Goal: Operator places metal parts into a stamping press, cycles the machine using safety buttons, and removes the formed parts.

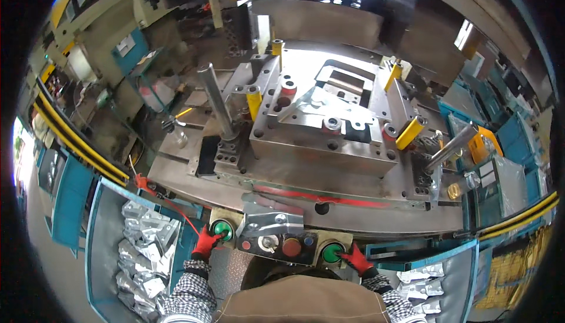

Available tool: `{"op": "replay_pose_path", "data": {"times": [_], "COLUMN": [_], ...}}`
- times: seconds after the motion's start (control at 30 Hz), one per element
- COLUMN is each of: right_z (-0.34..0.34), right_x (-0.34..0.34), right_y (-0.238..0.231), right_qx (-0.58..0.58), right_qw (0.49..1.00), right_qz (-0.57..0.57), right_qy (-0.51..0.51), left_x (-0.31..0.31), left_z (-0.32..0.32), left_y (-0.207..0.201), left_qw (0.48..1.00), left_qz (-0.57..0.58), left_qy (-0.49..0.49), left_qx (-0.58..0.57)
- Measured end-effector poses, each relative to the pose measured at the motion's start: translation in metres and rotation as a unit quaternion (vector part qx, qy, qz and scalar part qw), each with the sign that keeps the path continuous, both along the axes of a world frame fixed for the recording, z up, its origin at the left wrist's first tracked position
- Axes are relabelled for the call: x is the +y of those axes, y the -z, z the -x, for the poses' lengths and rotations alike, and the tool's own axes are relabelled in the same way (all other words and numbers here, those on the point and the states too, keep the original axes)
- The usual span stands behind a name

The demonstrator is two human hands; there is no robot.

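My left hand (205, 243), in a red glove, reaches to the left green push button (222, 229), a finger stretched onto it. At the right green push button (332, 253), my red-gloved right hand (356, 259) touches the cap with its fingers apart. Neither hand holds anything that I can see. Between the buttons is a control box (250, 254) with a red button (291, 247). A formed sheet-metal part (273, 216) lies just beyond it, against the press bed. Farther back, a shiny sheet-metal part (329, 108) rests on the steel die (321, 152).
Yellow-capped posts (412, 133) and steel guide pillars (216, 100) rise around the die. A blue-edged bin (101, 246) of metal parts stands at left, another bin (471, 276) at right. A thin red-handled tool (183, 215) lies near my left hand. Yellow bars (82, 134) flank the press.
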State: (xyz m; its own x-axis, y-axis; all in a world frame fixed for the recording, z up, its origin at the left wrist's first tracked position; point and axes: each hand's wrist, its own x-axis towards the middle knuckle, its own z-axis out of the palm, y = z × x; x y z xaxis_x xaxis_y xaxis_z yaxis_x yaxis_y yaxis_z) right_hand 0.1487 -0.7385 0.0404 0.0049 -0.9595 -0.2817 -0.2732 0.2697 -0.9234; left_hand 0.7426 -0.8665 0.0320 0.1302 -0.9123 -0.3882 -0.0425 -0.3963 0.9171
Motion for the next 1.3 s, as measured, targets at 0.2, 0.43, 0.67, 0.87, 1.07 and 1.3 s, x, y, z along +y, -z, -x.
{"op": "replay_pose_path", "data": {"times": [0.2, 0.43, 0.67, 0.87, 1.07, 1.3], "right_z": [-0.04, -0.029, -0.024, -0.02, -0.02, -0.017], "right_x": [-0.002, 0.008, 0.012, 0.014, 0.01, 0.012], "right_y": [-0.017, 0.011, 0.046, 0.059, 0.058, 0.056], "right_qx": [-0.103, -0.046, -0.063, -0.029, -0.007, -0.032], "right_qw": [0.982, 0.985, 0.981, 0.98, 0.983, 0.983], "right_qz": [0.002, 0.044, 0.047, 0.05, 0.054, 0.102], "right_qy": [0.158, 0.16, 0.179, 0.188, 0.174, 0.152], "left_x": [0.004, -0.004, -0.002, -0.004, -0.001, -0.004], "left_z": [-0.016, 0.0, 0.017, -0.001, 0.0, -0.001], "left_y": [0.031, 0.021, 0.006, 0.023, 0.02, 0.02], "left_qw": [0.998, 0.997, 0.998, 0.998, 1.0, 0.999], "left_qz": [0.012, 0.015, 0.037, 0.061, 0.011, 0.031], "left_qy": [-0.04, -0.011, 0.007, 0.005, 0.01, 0.004], "left_qx": [-0.048, -0.069, 0.04, 0.014, -0.02, 0.026]}}
